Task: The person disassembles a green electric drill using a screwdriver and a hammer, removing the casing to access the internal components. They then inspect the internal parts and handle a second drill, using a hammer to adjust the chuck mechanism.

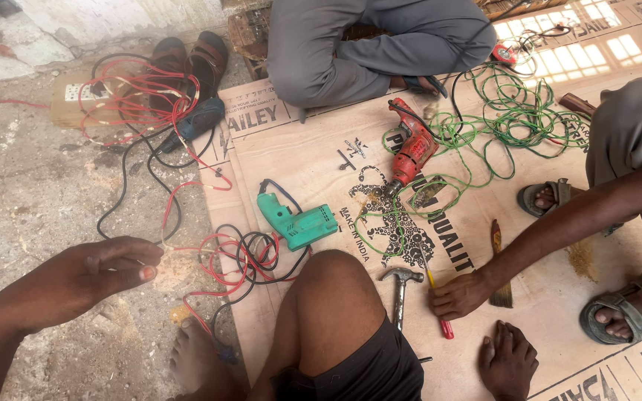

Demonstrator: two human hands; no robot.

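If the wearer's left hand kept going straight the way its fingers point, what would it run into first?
The left hand points right, fingers loosely curled and holding nothing visible. First in line is probably the tangle of red and black wires, then the wearer's raised knee. The green drill lies slightly above that line; depth is uncertain.

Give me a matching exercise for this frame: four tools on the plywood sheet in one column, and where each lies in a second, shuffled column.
Things:
1. green power tool
2. red drill
3. claw hammer
4. paint brush

Places:
A. among the loops of green cable
B. just right of the wearer's bare knee
C. behind a co-worker's forearm, on the far right
D. beside the red and black wires, at the sheet's left edge

Pairs: 1-D, 2-A, 3-B, 4-C
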